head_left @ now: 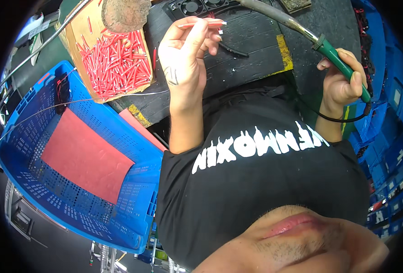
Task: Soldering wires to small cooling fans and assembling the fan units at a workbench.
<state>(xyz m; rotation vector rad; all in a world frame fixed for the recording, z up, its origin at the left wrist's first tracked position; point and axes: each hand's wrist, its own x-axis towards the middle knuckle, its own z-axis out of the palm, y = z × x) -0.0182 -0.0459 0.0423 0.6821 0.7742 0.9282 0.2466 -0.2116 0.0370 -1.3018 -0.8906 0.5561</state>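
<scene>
My left hand, palm turned up, pinches a short red wire piece with a white tip between thumb and fingers. It hovers over the dark workbench, close to a black unit with small round fans. A short black cable lies beside those fingertips. On the right, my right hand is wrapped around the green handle of a soldering iron. The iron's metal barrel slants up and left over the bench; its tip cannot be made out at the upper edge.
Many red wire pieces are heaped on a cardboard sheet at the left, below a rough brown block. A blue perforated basket holding a red sheet stands lower left. Blue bins line the right.
</scene>
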